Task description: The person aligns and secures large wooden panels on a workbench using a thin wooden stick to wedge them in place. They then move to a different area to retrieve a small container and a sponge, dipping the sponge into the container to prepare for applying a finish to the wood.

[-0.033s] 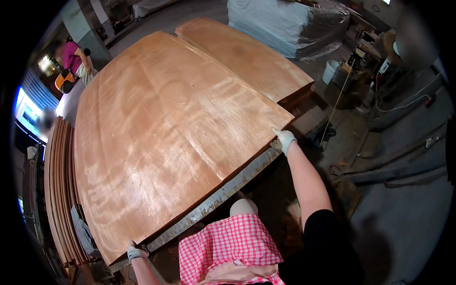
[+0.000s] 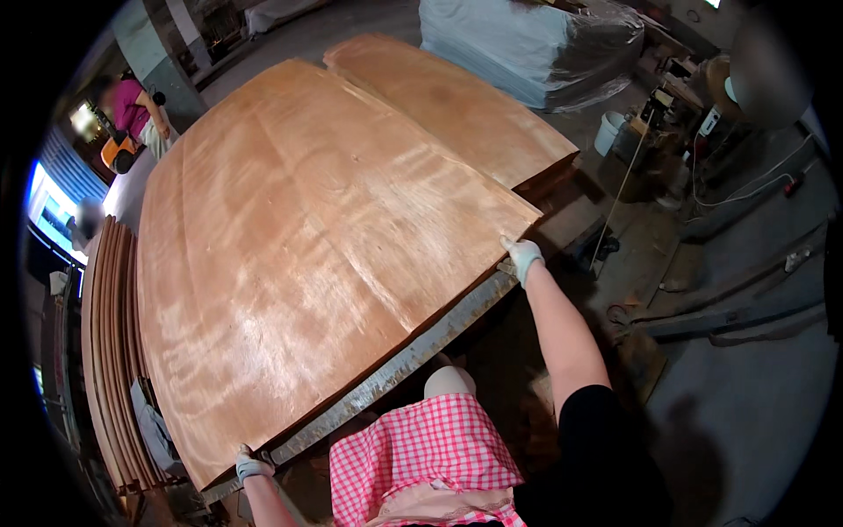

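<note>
A large reddish-brown wood veneer sheet (image 2: pixel 325 237) lies in front of me on a stack, its surface glossy and a little rippled. My left hand (image 2: pixel 252 464), in a pale glove, is closed on the sheet's near edge by the left corner, thumb on top. At the near right corner my right hand (image 2: pixel 524 256), also gloved, grips the same edge with its thumb on top; the fingers beneath are hidden. Just below that edge runs a worn grey metal edge (image 2: pixel 378 386) of the support.
Beyond lies a second stack of wood sheets (image 2: pixel 457 97). Curved wooden boards (image 2: pixel 112 351) stand at the left. Plastic-wrapped goods (image 2: pixel 527 53), a white bucket (image 2: pixel 609 132) and a thin stick (image 2: pixel 625 189) are at the far right. Another person (image 2: pixel 136 110) bends over at the far left.
</note>
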### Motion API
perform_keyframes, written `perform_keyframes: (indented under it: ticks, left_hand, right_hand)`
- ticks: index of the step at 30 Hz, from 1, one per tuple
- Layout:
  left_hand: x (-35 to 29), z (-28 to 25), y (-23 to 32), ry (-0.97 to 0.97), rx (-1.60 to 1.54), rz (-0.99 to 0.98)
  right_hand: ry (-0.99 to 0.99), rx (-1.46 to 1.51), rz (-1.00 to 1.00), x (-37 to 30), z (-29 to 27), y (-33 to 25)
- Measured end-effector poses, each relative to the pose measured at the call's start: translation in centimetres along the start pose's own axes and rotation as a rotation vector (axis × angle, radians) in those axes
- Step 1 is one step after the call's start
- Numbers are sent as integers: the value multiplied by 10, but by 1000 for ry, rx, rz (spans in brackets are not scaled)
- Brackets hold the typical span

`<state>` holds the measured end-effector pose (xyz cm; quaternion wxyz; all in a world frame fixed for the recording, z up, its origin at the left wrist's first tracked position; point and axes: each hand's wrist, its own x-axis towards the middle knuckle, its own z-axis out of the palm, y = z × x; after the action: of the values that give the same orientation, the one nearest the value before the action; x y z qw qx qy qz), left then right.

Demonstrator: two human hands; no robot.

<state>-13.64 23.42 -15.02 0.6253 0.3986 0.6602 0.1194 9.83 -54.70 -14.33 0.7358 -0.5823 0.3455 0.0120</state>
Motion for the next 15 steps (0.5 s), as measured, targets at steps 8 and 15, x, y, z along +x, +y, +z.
perform_keyframes:
  ticks: [8, 15]
  left_hand:
    - [14, -43, 3, -26, 9, 223]
    - [26, -71, -3, 5, 25, 185]
  right_hand:
    - [143, -74, -12, -53, 20, 7]
    - [220, -10, 72, -93, 10, 49]
